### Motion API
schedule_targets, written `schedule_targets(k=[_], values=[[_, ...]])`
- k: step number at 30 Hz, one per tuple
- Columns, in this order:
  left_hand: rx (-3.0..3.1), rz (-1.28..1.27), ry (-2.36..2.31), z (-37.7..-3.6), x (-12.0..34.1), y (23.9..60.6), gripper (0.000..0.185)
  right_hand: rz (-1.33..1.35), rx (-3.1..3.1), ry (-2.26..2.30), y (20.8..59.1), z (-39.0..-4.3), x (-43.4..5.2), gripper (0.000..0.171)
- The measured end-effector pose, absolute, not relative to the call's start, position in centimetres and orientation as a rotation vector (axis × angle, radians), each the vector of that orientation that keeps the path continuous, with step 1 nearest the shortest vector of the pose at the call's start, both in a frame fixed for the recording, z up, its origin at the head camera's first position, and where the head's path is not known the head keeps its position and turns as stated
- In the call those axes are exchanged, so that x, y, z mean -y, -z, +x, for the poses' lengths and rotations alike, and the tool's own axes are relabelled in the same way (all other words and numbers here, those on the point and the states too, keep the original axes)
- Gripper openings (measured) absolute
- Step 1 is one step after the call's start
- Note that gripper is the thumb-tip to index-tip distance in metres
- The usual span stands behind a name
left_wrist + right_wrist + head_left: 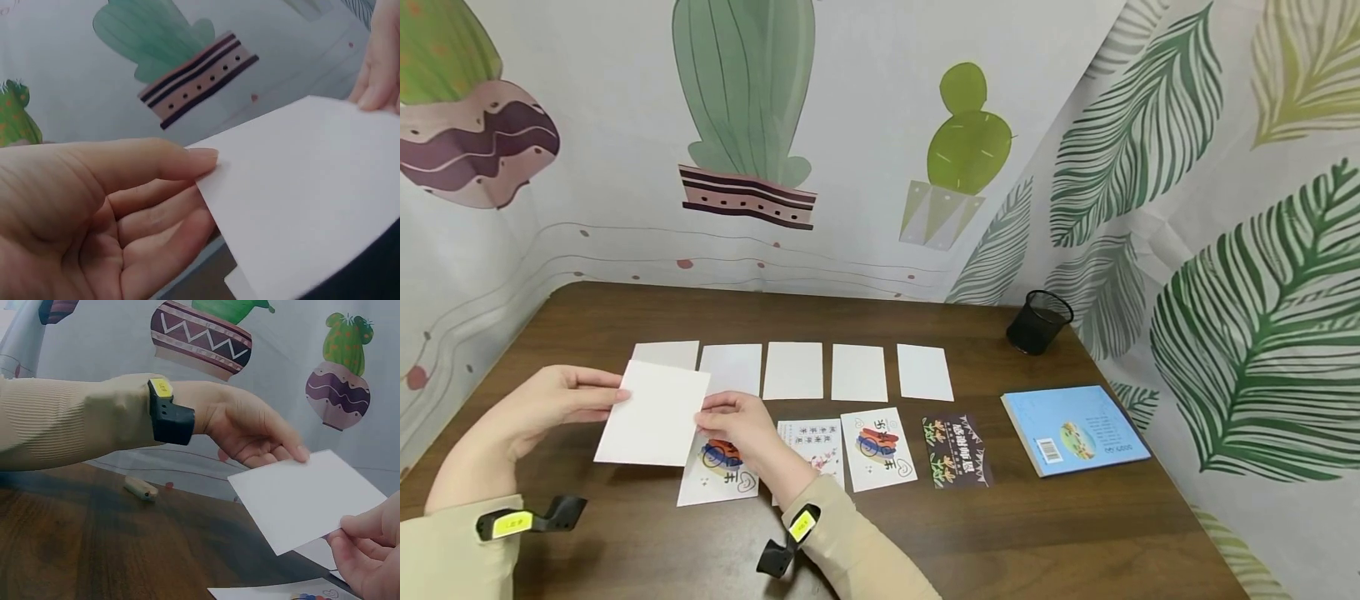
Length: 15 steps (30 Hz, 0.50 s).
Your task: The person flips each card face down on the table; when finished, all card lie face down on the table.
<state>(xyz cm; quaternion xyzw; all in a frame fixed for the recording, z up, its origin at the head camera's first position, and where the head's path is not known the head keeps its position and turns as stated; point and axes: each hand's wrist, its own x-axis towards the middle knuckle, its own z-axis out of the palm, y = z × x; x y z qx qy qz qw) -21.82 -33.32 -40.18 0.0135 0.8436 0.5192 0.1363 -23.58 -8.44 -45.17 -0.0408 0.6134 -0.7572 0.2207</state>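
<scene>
A blank white card (653, 414) is held up over the left part of the table, tilted, between both hands. My left hand (561, 398) pinches its left edge, thumb (200, 164) on the upper face and fingers beneath. On the opposite edge, my right hand (741, 421) pinches it between thumb and fingers, as the right wrist view shows of that hand (369, 547). Beneath the right hand lies a white card with a colourful print (721, 479), partly covered by the hand and the held card. The held card also overlaps the leftmost blank card (664, 353) behind it.
Several blank cards, among them a middle one (793, 371), form a back row. In front lie a flowered card (823, 450), a colourful card (880, 450) and a dark card (957, 450). A blue book (1075, 429) and black mesh pen holder (1037, 322) stand right.
</scene>
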Motion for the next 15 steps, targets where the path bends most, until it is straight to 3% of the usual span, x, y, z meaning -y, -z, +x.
schedule_targets(k=[8,15], values=[[-2.452,-0.149,-1.343,-22.2,34.5,41.1,0.065,-0.123,-1.719,2.032,45.5,-22.9,8.9,0.016],[-2.376,-0.237,-1.349,-22.3,35.3,41.8,0.062,-0.125,-1.723,1.98,45.7,-22.6,9.2,0.023]])
